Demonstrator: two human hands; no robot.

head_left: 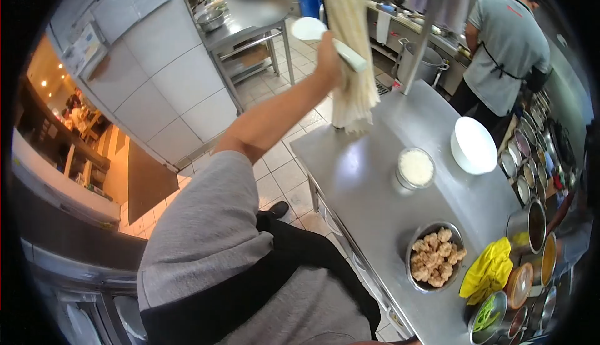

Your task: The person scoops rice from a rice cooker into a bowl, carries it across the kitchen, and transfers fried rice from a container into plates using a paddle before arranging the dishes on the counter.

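Observation:
My left hand (328, 59) is raised at the end of an outstretched arm, closed round the pale handle of a white rice paddle (309, 29). Just behind it hangs a long pale striped cloth (351, 95). On the steel table (375, 176) below stand a clear container of white rice (416, 169) and a white bowl (474, 146). Closer to my body, a metal bowl (409, 264) holds browned fried pieces (434, 256). I cannot make out my right hand.
A yellow cloth (487, 270), a bowl of green vegetable strips (487, 312) and several pots line the table's right side. A co-worker (509, 45) stands beyond it, back turned. A metal post (422, 45) rises at the far edge; tiled floor (275, 185) lies left.

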